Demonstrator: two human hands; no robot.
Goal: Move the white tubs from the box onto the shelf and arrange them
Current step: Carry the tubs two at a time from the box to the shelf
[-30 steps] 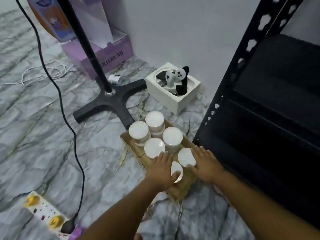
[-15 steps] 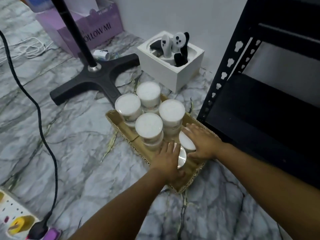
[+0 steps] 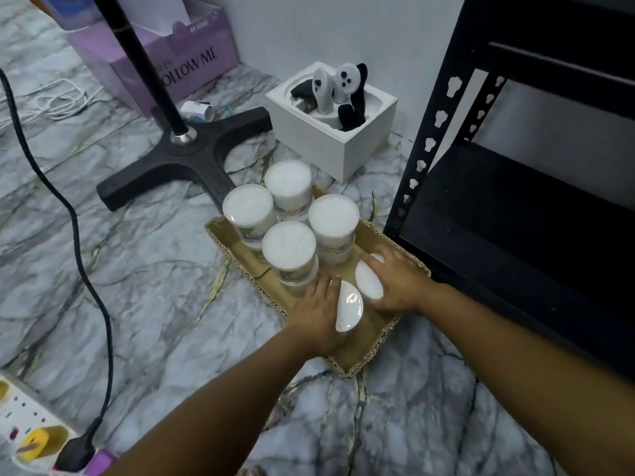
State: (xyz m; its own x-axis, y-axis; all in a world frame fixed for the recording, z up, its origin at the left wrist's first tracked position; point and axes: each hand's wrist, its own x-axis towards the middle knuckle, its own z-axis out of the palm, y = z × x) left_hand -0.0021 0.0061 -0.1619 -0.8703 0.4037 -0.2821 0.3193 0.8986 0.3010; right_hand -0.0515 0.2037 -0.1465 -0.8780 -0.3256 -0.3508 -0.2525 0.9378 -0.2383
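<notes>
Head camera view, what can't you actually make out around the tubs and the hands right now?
- Head view: the bodies of the two near tubs, hidden by the left hand and right hand; only the lids show.
- Labels on the four standing tubs: too small and blurred to read.
- The shelf: cut off by the right and top edges.
</notes>
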